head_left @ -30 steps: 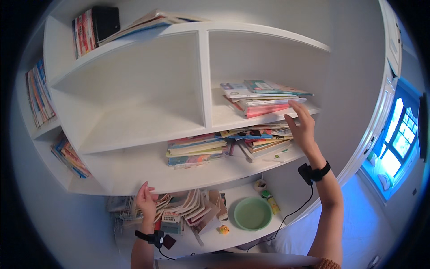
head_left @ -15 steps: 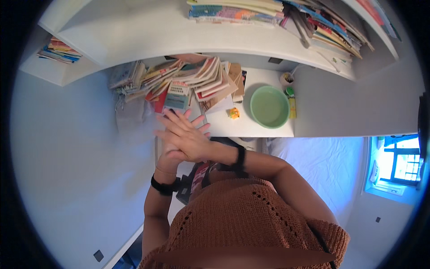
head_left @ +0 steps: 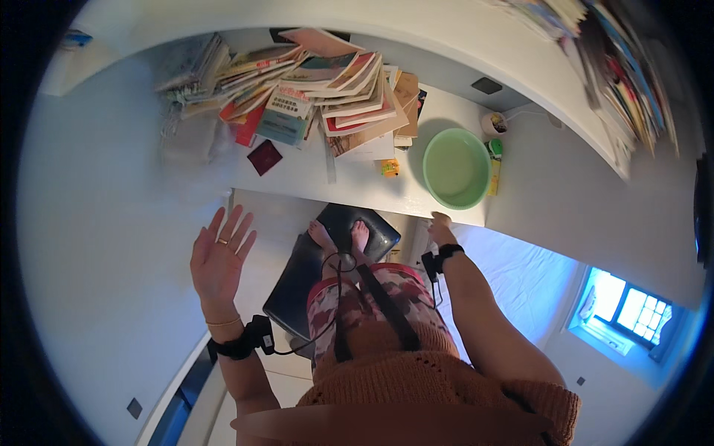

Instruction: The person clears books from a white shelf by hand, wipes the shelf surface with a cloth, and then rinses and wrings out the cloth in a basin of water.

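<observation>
- Left hand [head_left: 222,256]: released, holds nothing, palm up, fingers spread, left of black seat [head_left: 288,286], apart from desk [head_left: 364,192].
- Right hand [head_left: 441,227]: by desk's front edge, near green basin [head_left: 457,169]; can't tell grip or contact.
- Basin: on desk, right side.
- Books [head_left: 353,85]: messy pile, desk's left and middle.
- Dark red booklet [head_left: 265,157]: in front of pile.

The left hand [head_left: 220,251] shows its palm, fingers spread, while the right hand [head_left: 441,229] is held forward, foreshortened.
</observation>
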A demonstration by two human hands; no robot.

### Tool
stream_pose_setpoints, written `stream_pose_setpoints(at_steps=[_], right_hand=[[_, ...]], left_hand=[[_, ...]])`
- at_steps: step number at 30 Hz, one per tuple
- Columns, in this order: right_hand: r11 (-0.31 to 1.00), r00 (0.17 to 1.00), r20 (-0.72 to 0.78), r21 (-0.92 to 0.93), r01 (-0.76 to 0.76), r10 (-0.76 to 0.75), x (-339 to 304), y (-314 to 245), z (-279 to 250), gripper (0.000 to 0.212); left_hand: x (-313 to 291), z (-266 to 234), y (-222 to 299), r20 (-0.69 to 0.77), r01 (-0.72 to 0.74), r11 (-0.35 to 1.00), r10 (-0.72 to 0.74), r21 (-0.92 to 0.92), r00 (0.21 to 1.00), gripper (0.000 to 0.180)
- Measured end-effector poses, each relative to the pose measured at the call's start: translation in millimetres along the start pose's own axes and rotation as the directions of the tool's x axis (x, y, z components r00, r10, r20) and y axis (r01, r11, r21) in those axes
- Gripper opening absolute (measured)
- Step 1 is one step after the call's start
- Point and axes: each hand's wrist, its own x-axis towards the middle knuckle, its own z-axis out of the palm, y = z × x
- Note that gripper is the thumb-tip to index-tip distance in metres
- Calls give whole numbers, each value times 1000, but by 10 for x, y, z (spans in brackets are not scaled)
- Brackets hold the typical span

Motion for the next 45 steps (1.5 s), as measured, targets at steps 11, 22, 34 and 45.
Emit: stream_pose_setpoints(at_steps=[11,22,34,45], right_hand=[[605,940,283,720,-340,191,-135,-426,-248,50],[945,855,410,216,246,-317,-696,-1700,133,34],[681,466,512,405,610,-722,-2048,-3480,799,41],[731,440,590,468,497,-677,-2422,-4032,926,41]], left_hand=[[530,-919,-44,-239,-73,996,83,50,967,45],[128,-1495,200,-373,-268,948,315,174,873,42],[-791,-2003,256,-628,-272,895,443,355,640,45],[368,-2948,504,-566,-200,972,96,-125,819,72]])
